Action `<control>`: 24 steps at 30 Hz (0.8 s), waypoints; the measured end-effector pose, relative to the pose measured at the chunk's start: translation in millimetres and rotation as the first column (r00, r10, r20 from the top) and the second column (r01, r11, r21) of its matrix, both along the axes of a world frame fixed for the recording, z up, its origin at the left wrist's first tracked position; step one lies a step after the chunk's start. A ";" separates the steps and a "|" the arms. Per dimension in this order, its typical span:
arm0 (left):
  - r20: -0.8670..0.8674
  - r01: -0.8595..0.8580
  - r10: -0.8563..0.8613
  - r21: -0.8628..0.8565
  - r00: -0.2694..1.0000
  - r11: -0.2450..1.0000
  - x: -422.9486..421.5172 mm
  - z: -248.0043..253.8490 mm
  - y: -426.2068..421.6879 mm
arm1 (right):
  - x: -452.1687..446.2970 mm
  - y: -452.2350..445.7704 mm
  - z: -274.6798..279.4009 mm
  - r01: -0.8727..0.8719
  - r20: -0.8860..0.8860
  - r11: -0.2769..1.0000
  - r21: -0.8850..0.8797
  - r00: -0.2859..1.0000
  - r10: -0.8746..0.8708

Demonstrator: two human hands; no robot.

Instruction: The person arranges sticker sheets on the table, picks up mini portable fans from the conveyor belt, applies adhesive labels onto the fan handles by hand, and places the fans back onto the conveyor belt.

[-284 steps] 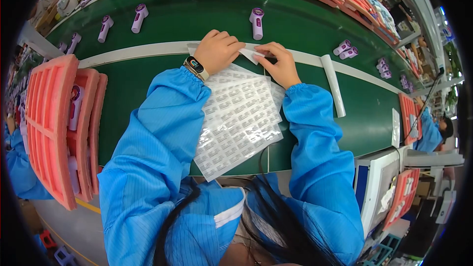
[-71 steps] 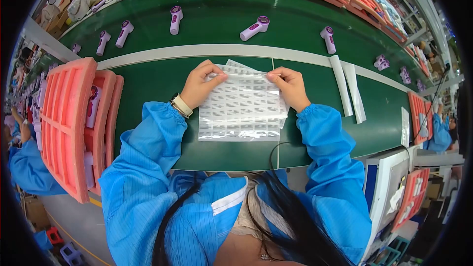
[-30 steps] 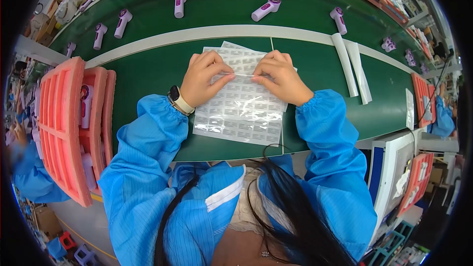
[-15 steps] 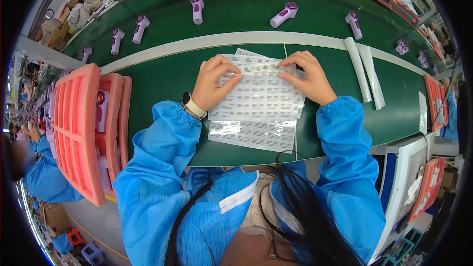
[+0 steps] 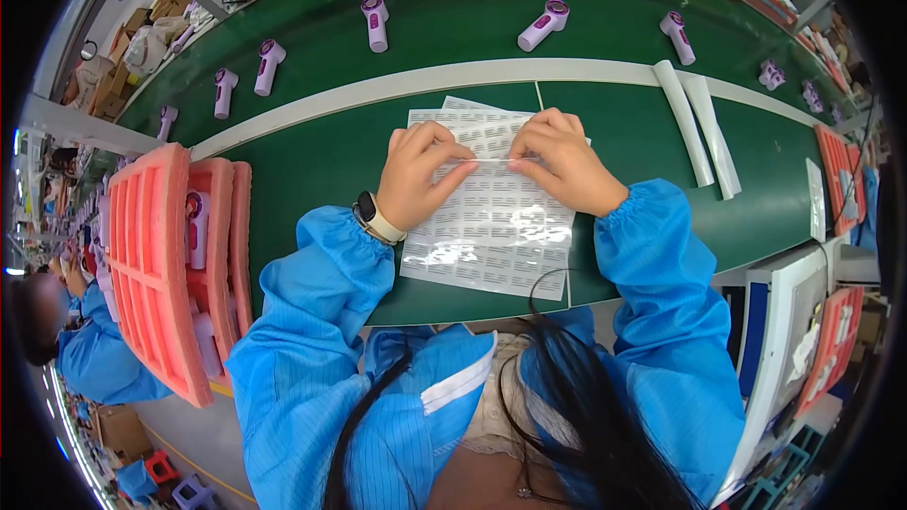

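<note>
Both hands pinch the same sheet of printed labels [image 5: 491, 196] along a narrow crease running between my fingertips. My left hand [image 5: 416, 175] holds the crease's left end between thumb and fingers. At its right end, a short way off, my right hand [image 5: 567, 165] pinches with thumb and fingertips. The sheet carries rows of small dark text and shines with glare near its lower part. More label sheets [image 5: 463, 276] lie beneath it, slightly fanned out, on the green table [image 5: 312, 156].
Two rolled white sheets [image 5: 699, 127] lie to the right. Pink foam trays [image 5: 151, 264] stand on the left, some holding lilac handheld devices. More such devices [image 5: 375, 24] are spaced along the green belt [image 5: 453, 14] beyond a pale rail. A person in blue [image 5: 109, 354] sits at far left.
My hands have come closer together along the crease, the right one moving left. Both are slightly lower in view, and the crease sits further down the sheet.
</note>
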State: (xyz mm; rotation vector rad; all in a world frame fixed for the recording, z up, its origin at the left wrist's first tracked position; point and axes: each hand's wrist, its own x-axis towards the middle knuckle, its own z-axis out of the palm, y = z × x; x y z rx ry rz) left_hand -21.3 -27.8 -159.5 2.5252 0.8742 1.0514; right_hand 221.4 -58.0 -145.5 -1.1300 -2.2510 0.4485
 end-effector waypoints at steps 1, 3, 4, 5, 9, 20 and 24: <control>-0.002 0.002 -0.002 0.000 1.000 1.000 -0.2 0.2 0.1 | 0.2 0.3 -0.9 0.003 -0.002 1.000 -0.010 1.000 -0.003; -0.004 0.004 -0.004 0.001 1.000 1.000 -0.4 0.1 0.2 | 0.8 0.9 -3.1 0.009 -0.006 1.000 -0.029 1.000 -0.009; -0.003 0.005 -0.005 -0.003 1.000 1.000 -0.7 0.0 0.5 | 1.1 0.7 -2.6 0.017 -0.024 0.999 -0.027 1.000 -0.018; -0.002 0.007 -0.007 -0.006 1.000 1.000 -1.0 -0.6 1.0 | 1.3 0.5 -1.6 0.027 -0.042 0.999 -0.026 0.999 -0.028; 0.008 -0.010 0.011 -0.058 1.000 0.998 -3.0 -0.2 2.1 | 2.9 0.9 1.5 0.045 -0.062 0.998 0.050 0.997 -0.042; 0.223 0.014 0.077 -0.380 0.972 0.925 -13.4 -11.4 15.3 | 28.7 12.7 3.3 0.210 -0.122 0.957 0.200 0.975 -0.188; 0.267 0.002 0.112 -0.393 0.957 0.920 -12.4 -13.7 16.1 | 41.1 16.0 3.8 0.231 -0.125 0.957 0.174 0.969 -0.211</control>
